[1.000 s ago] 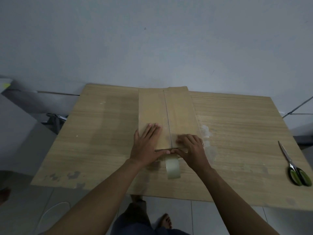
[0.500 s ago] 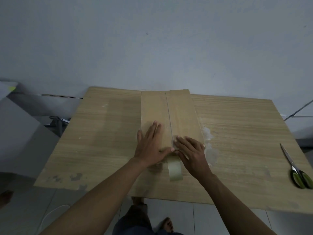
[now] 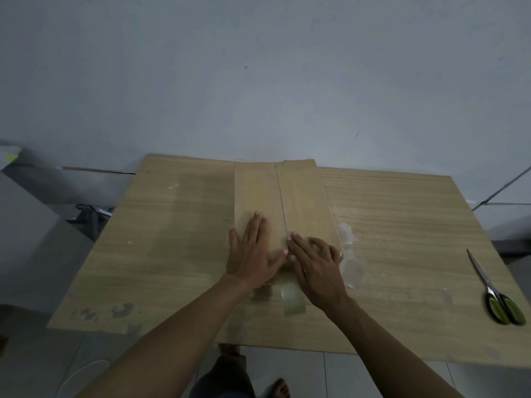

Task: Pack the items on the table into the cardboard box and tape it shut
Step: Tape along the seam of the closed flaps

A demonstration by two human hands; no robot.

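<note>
The cardboard box [image 3: 298, 196] stands closed in the middle of the table, its two top flaps meeting at a centre seam. My left hand [image 3: 253, 251] lies flat on the left flap near the front edge, fingers straight. My right hand [image 3: 313, 259] presses with straight fingers on the seam and right flap at the near end. A roll of clear tape [image 3: 293, 297] hangs down the box's front face just below my hands, its strip running up under them.
Green-handled scissors [image 3: 494, 291] lie shut near the table's right edge. The wooden table [image 3: 161, 239] has pale residue patches [image 3: 352, 259] right of the box. A wall rises right behind the table; tiled floor and my foot show below.
Both hands have slid a little farther along the box top away from me, the right fingers moving up onto the seam. The tape roll still hangs at the front.
</note>
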